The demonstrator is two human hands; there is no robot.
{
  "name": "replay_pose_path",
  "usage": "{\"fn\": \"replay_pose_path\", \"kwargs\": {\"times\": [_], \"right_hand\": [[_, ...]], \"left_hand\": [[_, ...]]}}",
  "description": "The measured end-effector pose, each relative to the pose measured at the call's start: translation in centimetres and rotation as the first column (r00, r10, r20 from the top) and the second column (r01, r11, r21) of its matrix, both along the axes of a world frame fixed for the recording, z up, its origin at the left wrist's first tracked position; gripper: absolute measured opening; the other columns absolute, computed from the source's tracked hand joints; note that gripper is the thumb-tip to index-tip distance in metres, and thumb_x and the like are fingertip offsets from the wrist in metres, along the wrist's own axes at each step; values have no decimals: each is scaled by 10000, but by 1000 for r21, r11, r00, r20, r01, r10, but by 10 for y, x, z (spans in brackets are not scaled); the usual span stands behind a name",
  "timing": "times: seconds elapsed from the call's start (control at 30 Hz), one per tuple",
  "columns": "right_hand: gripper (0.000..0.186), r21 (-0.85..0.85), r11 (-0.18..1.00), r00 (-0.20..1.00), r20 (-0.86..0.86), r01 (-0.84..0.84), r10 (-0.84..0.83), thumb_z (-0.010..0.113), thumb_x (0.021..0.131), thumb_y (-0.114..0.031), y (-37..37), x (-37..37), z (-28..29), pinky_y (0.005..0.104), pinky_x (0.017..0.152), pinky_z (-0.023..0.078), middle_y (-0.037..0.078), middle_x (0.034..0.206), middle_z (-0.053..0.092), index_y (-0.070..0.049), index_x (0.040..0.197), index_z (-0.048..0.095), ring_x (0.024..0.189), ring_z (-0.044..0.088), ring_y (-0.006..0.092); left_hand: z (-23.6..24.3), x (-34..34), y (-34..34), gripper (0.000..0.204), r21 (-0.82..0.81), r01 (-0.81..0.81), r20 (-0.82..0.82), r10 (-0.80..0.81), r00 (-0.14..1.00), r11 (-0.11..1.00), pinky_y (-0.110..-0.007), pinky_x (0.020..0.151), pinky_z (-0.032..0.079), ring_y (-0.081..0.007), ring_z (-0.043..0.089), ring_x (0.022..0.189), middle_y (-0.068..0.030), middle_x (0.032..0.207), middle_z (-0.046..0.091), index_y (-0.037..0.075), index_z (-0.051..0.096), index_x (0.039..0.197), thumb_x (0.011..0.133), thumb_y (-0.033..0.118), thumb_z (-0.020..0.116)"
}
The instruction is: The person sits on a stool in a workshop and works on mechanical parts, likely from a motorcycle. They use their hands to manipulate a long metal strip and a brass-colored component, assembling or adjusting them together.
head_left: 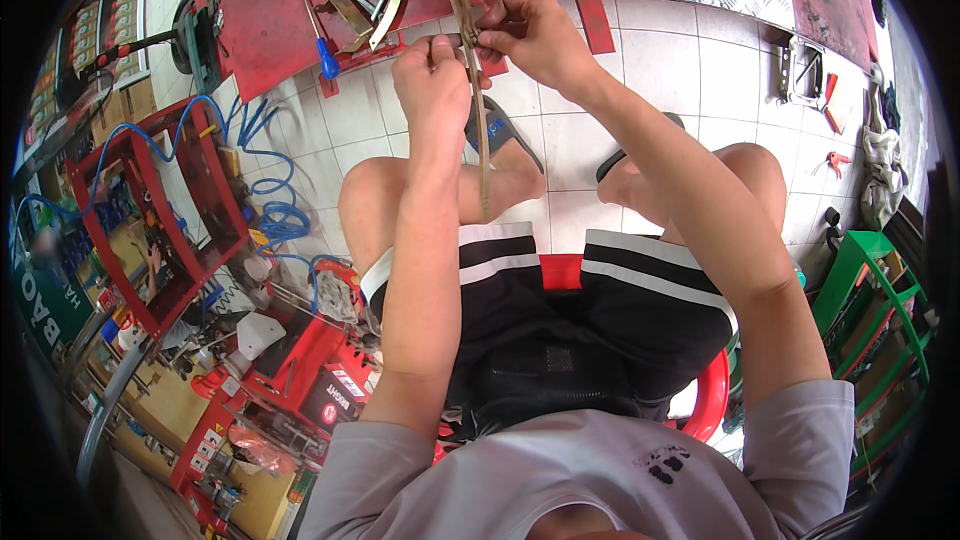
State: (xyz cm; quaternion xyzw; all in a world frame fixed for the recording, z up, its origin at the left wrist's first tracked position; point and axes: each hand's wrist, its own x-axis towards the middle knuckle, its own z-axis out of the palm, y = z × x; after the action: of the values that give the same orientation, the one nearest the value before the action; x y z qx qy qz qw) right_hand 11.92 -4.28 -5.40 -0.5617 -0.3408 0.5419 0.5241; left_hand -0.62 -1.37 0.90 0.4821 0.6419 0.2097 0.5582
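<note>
A long, narrow, brass-coloured strip that looks like a chain [482, 130] hangs between my knees, its upper part rising to the red frame at the top. My left hand [432, 78] is closed at its left side, thumb and fingers pinching near the upper stretch. From the other side my right hand [537, 38] pinches the same stretch, fingers bent around it. The two hands are close together, with the strip passing between them. Fingertips partly cover the gripped spot, so any small part there cannot be made out.
A red bench [270, 25] ahead carries a blue-handled screwdriver [328, 58] and curved metal parts [385, 12]. Blue air hose [285, 220] coils on the tiled floor at left, beside red shelving [160, 230]. A green rack [870, 290] stands at right; a metal bracket [802, 70] lies beyond.
</note>
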Motion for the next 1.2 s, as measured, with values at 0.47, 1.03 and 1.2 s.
{"fn": "replay_pose_path", "kwargs": {"times": [0.47, 1.03, 1.2], "right_hand": [[141, 91, 986, 975, 187, -138, 120, 623, 877, 67, 3, 9, 3, 261, 672, 522, 65, 816, 655, 27, 846, 491, 715, 599, 92], [101, 109, 977, 930, 342, -181, 134, 638, 871, -3, 4, 6, 12, 285, 547, 487, 90, 681, 637, 31, 949, 583, 564, 605, 143], [122, 174, 972, 926, 369, -156, 82, 654, 844, 7, 3, 5, 12, 299, 553, 480, 101, 675, 631, 26, 938, 577, 562, 601, 159]], "left_hand": [[-2, -3, 2, 290, 24, 29, 1, -29, 1000, 999, -270, 477, 435, -165, 605, 520, -81, 739, 627, 12, 539, 808, 1015, 161, 401], [-3, -5, 7, 293, 110, 60, -54, -54, 997, 992, -314, 438, 448, -174, 604, 479, -81, 629, 573, -66, 600, 844, 991, 98, 407], [-14, -1, 4, 309, 228, 4, -23, 1, 1000, 974, -334, 421, 438, -169, 576, 438, -103, 573, 576, -67, 574, 779, 985, 90, 407]]}}
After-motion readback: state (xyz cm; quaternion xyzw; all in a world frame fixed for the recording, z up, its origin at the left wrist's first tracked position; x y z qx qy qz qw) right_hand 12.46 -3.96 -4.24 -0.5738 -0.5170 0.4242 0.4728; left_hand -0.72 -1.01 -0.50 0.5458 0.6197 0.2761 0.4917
